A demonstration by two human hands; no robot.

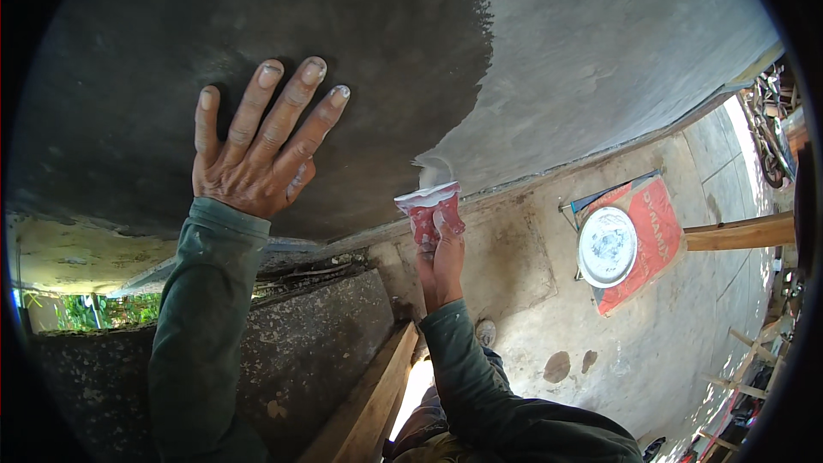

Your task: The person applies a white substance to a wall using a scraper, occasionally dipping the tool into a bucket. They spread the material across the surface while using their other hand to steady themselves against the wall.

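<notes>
While the left hand [250,167] is lying spread on the wall [386,43], the right hand [447,262] is gripping a red, white-edged scraper [426,208] there — a white container [608,247] is sitting on red sacking [658,219].

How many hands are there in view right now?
2. The left hand is spread, palm toward the dark part of the wall; the right hand, lower and to its right, grips a red scraper. Neither is fully hidden.
</notes>
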